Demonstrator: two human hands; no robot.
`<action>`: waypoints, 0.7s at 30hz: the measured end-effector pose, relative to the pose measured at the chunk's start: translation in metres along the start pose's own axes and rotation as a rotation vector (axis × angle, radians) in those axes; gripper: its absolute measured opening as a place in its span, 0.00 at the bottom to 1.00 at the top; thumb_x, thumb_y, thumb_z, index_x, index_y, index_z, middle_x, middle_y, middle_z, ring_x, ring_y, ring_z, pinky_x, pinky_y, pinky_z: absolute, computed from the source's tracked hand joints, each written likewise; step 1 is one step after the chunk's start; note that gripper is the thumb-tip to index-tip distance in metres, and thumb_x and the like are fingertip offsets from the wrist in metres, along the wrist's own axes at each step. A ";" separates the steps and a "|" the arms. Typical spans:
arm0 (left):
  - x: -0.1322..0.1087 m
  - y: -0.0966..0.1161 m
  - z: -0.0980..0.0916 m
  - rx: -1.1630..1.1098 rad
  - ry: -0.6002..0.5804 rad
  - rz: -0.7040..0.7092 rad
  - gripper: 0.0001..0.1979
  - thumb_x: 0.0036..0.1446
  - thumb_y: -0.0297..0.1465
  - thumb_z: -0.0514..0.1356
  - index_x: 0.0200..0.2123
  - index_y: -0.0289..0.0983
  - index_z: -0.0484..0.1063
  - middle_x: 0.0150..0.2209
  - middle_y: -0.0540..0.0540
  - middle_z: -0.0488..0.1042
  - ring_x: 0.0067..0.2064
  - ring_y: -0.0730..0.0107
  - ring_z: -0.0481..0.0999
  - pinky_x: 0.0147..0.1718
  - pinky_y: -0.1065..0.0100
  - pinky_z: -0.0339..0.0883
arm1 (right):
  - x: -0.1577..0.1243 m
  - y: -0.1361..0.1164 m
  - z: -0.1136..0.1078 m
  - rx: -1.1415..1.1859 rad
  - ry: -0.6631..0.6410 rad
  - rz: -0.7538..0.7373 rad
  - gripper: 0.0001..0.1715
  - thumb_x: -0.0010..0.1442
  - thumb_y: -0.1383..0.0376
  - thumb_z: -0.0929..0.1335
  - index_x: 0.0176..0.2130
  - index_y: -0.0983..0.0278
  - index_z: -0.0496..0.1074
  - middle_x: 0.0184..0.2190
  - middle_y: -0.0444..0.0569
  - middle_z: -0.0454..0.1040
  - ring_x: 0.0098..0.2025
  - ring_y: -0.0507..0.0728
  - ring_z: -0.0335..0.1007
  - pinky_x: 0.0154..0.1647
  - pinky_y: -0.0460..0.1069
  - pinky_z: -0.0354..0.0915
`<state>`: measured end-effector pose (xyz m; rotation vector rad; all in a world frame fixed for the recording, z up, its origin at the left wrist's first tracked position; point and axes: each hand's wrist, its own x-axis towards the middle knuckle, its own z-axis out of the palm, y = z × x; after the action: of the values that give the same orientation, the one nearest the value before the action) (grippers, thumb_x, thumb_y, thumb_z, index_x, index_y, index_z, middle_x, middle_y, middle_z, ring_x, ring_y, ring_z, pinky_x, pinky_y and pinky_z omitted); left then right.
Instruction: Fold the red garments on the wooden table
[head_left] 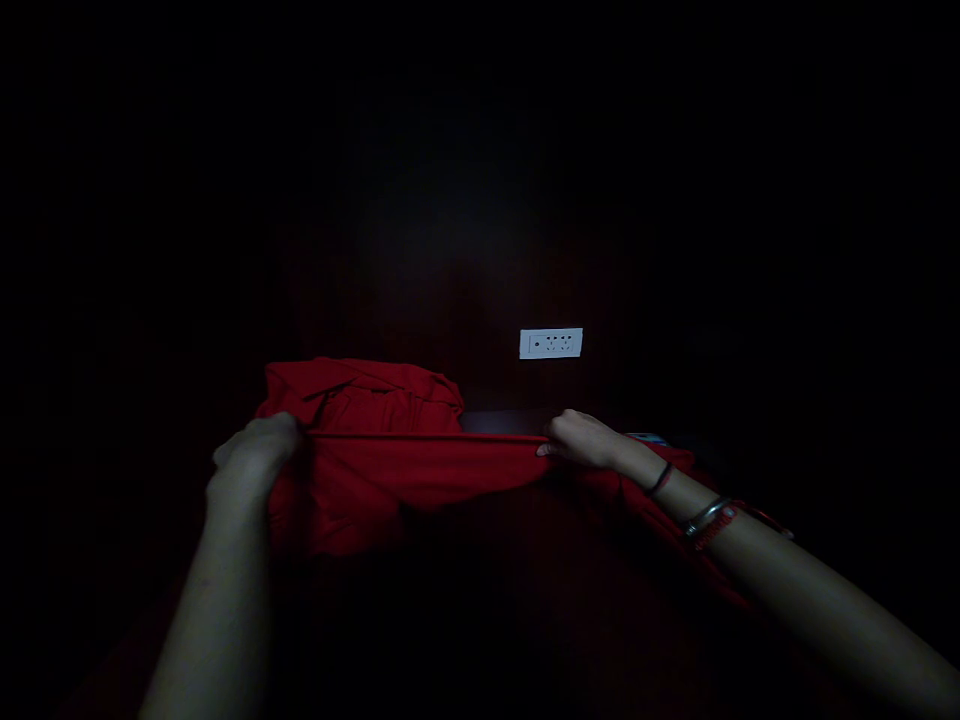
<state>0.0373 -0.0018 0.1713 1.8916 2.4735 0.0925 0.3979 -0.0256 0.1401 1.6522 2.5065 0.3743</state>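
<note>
A red cloth [427, 465] is stretched between my two hands, its upper edge pulled into a nearly straight line. My left hand [259, 450] is closed on the cloth at the left end of that edge. Over on the right, my right hand [581, 437] pinches the same edge, with bracelets on its wrist. More of the cloth falls below the edge and trails to the right under my right forearm. I cannot tell what kind of garment or sheet it is.
Just behind the stretched edge lies a bunched heap of red fabric [367, 385]. A white socket plate [551, 343] is on the dark wall ahead. A small bluish item [646, 438] shows beyond my right wrist. Darkness hides most of the surroundings.
</note>
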 end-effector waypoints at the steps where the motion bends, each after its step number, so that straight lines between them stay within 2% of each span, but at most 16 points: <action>1: -0.004 0.004 0.001 0.035 -0.018 -0.036 0.15 0.49 0.31 0.53 0.41 0.34 0.69 0.45 0.33 0.69 0.45 0.49 0.70 0.38 0.55 0.64 | 0.000 -0.004 -0.002 0.004 0.002 -0.007 0.19 0.57 0.57 0.62 0.33 0.69 0.73 0.29 0.57 0.73 0.33 0.57 0.71 0.26 0.45 0.58; 2: -0.011 0.014 0.002 0.058 -0.018 -0.001 0.18 0.50 0.33 0.53 0.44 0.36 0.67 0.49 0.34 0.66 0.49 0.49 0.67 0.42 0.53 0.62 | 0.001 -0.009 -0.005 0.009 0.010 -0.014 0.18 0.56 0.58 0.62 0.33 0.69 0.73 0.30 0.57 0.74 0.33 0.57 0.71 0.27 0.45 0.59; 3: -0.021 0.029 0.006 0.061 0.002 0.106 0.20 0.50 0.35 0.53 0.48 0.37 0.64 0.53 0.35 0.62 0.52 0.49 0.64 0.46 0.51 0.59 | 0.002 -0.014 -0.007 0.015 0.024 -0.021 0.17 0.56 0.59 0.63 0.33 0.69 0.73 0.30 0.57 0.74 0.33 0.57 0.71 0.27 0.45 0.59; 4: -0.032 0.047 0.011 0.044 0.018 0.225 0.24 0.51 0.39 0.52 0.52 0.40 0.59 0.56 0.40 0.59 0.55 0.54 0.60 0.50 0.54 0.55 | 0.004 -0.019 -0.009 0.024 0.039 -0.028 0.16 0.56 0.59 0.62 0.34 0.69 0.73 0.30 0.57 0.74 0.33 0.57 0.71 0.27 0.45 0.59; 5: -0.043 0.067 0.018 -0.028 0.001 0.462 0.28 0.52 0.41 0.51 0.55 0.38 0.55 0.57 0.40 0.57 0.56 0.58 0.58 0.52 0.58 0.54 | 0.006 -0.024 -0.011 0.034 0.054 -0.035 0.16 0.57 0.60 0.62 0.34 0.68 0.73 0.30 0.57 0.74 0.33 0.57 0.71 0.27 0.45 0.59; 6: -0.054 0.087 0.025 -0.083 -0.006 0.641 0.31 0.51 0.43 0.51 0.57 0.37 0.52 0.57 0.40 0.58 0.56 0.60 0.58 0.52 0.61 0.54 | 0.008 -0.028 -0.013 0.046 0.067 -0.042 0.16 0.57 0.60 0.61 0.35 0.68 0.73 0.30 0.57 0.74 0.33 0.57 0.71 0.27 0.45 0.59; 7: -0.064 0.105 0.033 -0.094 0.031 0.725 0.32 0.50 0.45 0.51 0.56 0.37 0.52 0.55 0.39 0.60 0.55 0.59 0.60 0.51 0.60 0.55 | 0.009 -0.032 -0.015 0.056 0.078 -0.045 0.17 0.58 0.60 0.61 0.35 0.68 0.73 0.31 0.58 0.74 0.33 0.57 0.71 0.27 0.46 0.60; 9: -0.076 0.132 0.046 -0.032 0.120 0.738 0.24 0.52 0.41 0.50 0.50 0.36 0.62 0.47 0.38 0.69 0.49 0.57 0.67 0.49 0.57 0.56 | 0.010 -0.036 -0.019 0.060 0.099 -0.039 0.18 0.59 0.60 0.60 0.36 0.68 0.73 0.31 0.58 0.74 0.32 0.57 0.71 0.27 0.46 0.60; 11: -0.077 0.141 0.051 0.038 0.146 0.691 0.16 0.54 0.34 0.48 0.42 0.37 0.68 0.38 0.39 0.74 0.42 0.57 0.71 0.44 0.58 0.61 | 0.008 -0.036 -0.022 0.044 0.115 -0.026 0.18 0.59 0.60 0.59 0.35 0.68 0.73 0.31 0.58 0.74 0.32 0.58 0.71 0.28 0.46 0.60; 13: -0.069 0.132 0.046 0.049 0.156 0.634 0.16 0.53 0.28 0.45 0.41 0.38 0.69 0.37 0.40 0.74 0.39 0.59 0.73 0.38 0.61 0.64 | 0.004 -0.030 -0.023 0.025 0.122 -0.005 0.17 0.59 0.60 0.59 0.35 0.68 0.73 0.31 0.58 0.74 0.33 0.58 0.71 0.29 0.46 0.61; 15: -0.057 0.111 0.033 0.016 0.182 0.557 0.19 0.52 0.26 0.44 0.43 0.40 0.68 0.39 0.41 0.74 0.41 0.59 0.72 0.36 0.63 0.65 | -0.001 -0.018 -0.019 0.019 0.111 0.038 0.17 0.59 0.61 0.59 0.35 0.68 0.72 0.31 0.58 0.74 0.34 0.58 0.71 0.29 0.46 0.61; 18: -0.038 0.070 0.010 -0.034 0.173 0.427 0.21 0.49 0.26 0.45 0.45 0.41 0.68 0.42 0.42 0.73 0.44 0.59 0.71 0.38 0.64 0.64 | -0.008 0.011 0.001 0.013 0.067 0.123 0.16 0.59 0.63 0.59 0.34 0.68 0.72 0.33 0.58 0.74 0.35 0.58 0.71 0.30 0.46 0.61; 21: -0.023 0.024 -0.007 -0.098 0.130 0.254 0.21 0.49 0.27 0.46 0.47 0.38 0.67 0.44 0.40 0.71 0.45 0.59 0.70 0.39 0.65 0.63 | -0.018 0.047 0.027 0.021 -0.003 0.212 0.16 0.59 0.66 0.59 0.33 0.70 0.73 0.32 0.59 0.74 0.34 0.58 0.71 0.30 0.47 0.61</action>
<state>0.0658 -0.0182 0.1794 2.2107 2.2411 0.3452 0.4529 -0.0204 0.1259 1.9312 2.3470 0.3655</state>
